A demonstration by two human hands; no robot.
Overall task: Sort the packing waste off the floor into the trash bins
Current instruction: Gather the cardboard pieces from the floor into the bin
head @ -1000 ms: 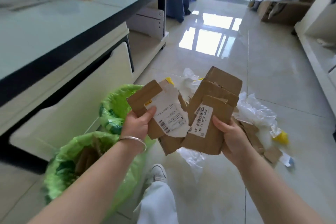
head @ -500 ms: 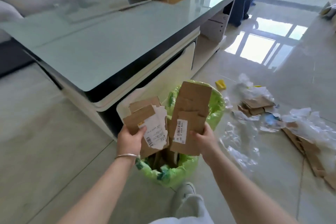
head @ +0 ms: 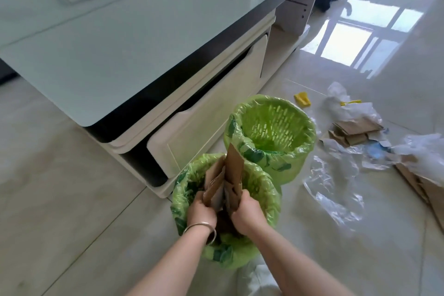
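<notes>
Two bins lined with green bags stand on the floor beside the coffee table. Over the near bin (head: 260, 190), my left hand (head: 200, 211) and my right hand (head: 247, 215) each grip brown cardboard pieces (head: 230, 175), held upright and pressed together, their lower ends inside the bin's mouth. The far bin (head: 298, 149) shows only its bag and mesh wall. To the right on the floor lie more cardboard scraps (head: 355, 131), clear plastic film (head: 334, 187), a yellow scrap (head: 302, 98) and flattened cardboard (head: 422, 182).
The glass-topped coffee table (head: 134, 38) with its white drawer front (head: 211, 115) stands close on the left of the bins. My white trouser leg (head: 257, 279) is below the near bin. Glossy floor tiles (head: 72, 199) spread left and right.
Both hands have brought the cardboard down from chest height into the near bin's mouth. The view has turned left and down toward the bins.
</notes>
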